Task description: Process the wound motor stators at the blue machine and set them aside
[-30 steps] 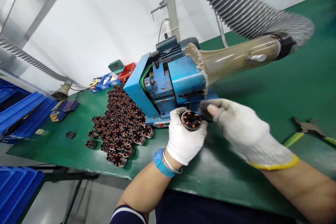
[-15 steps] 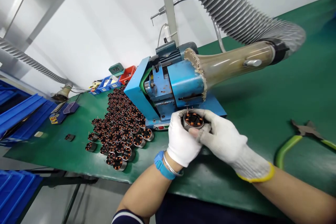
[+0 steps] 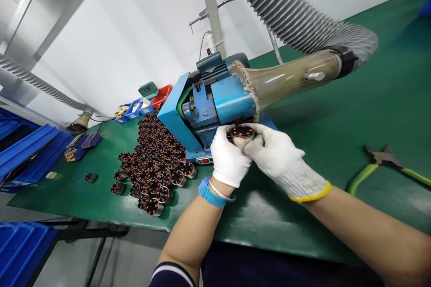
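Between my two gloved hands is a motor stator (image 3: pixel 243 132), a short metal ring with a black inside and copper windings. My left hand (image 3: pixel 229 154), in a white glove, grips it from the left. From the right, my right hand (image 3: pixel 274 150), in a knitted glove with a yellow cuff, closes on the same stator. Both hands are at the front of a blue bench machine (image 3: pixel 232 98), right under its hood. The hands and the hood's lower edge meet in view; whether the stator touches the machine I cannot tell.
Left of the machine many similar stators (image 3: pixel 155 175) stand grouped on the green table (image 3: pixel 336 121). Green-handled cutting pliers (image 3: pixel 384 157) lie to the right. A grey extraction hose (image 3: pixel 303 13) joins the machine's duct. Small blue and red bins (image 3: pixel 163 96) sit at the back.
Both hands have moved up and closer to the machine's hood with the stator, which now looks more edge-on. The camera view has shifted slightly.
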### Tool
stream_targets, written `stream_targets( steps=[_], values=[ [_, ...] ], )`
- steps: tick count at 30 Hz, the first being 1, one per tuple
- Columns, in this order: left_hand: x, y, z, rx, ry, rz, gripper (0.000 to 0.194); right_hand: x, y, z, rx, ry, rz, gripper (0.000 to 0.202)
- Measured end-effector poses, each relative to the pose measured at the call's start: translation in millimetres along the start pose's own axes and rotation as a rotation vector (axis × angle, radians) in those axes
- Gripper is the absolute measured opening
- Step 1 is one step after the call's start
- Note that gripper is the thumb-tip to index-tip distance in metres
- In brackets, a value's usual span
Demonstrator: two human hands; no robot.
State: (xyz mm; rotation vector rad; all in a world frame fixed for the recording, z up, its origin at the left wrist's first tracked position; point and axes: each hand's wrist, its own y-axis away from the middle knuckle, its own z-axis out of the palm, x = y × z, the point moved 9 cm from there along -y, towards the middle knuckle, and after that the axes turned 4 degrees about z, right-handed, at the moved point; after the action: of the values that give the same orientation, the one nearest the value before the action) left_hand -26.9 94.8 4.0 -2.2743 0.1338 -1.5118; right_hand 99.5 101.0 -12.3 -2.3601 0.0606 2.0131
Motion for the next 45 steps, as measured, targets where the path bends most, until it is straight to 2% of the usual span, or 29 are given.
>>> stream_targets(
  steps=[3,10,16,22,28,32,37,41,45],
  values=[
    [4,-2,-0.6,0.025,0.001,0.017,0.038,-1,-1,0,-0.014,0.011,0.032,0.029],
    [12,-5,-2.6,0.067,-0.024,0.008,0.036,-3,-4,-3,-0.025,0.011,0.068,0.035],
    [17,-4,-4.4,0.093,-0.082,0.013,0.035,-10,-4,-3,-0.053,-0.061,0.035,0.030],
    [22,-5,-5.5,0.119,-0.117,0.022,0.037,-1,-12,0,-0.076,-0.120,0.005,0.034],
    [7,18,-9.1,0.129,-0.085,-0.003,0.041,10,6,3,-0.101,-0.167,-0.092,0.049],
    [-1,33,-11.9,0.141,-0.042,-0.002,0.046,16,19,3,-0.071,-0.209,-0.162,0.049],
    [-1,19,-10.3,0.140,-0.034,-0.004,0.048,15,7,4,-0.076,-0.165,-0.110,0.052],
    [3,2,-5.3,0.107,0.013,-0.028,0.047,3,-4,4,-0.073,-0.088,-0.069,0.045],
    [5,-3,-3.3,0.095,0.029,-0.036,0.045,-2,-5,2,-0.059,0.020,0.002,0.041]
  ],
)
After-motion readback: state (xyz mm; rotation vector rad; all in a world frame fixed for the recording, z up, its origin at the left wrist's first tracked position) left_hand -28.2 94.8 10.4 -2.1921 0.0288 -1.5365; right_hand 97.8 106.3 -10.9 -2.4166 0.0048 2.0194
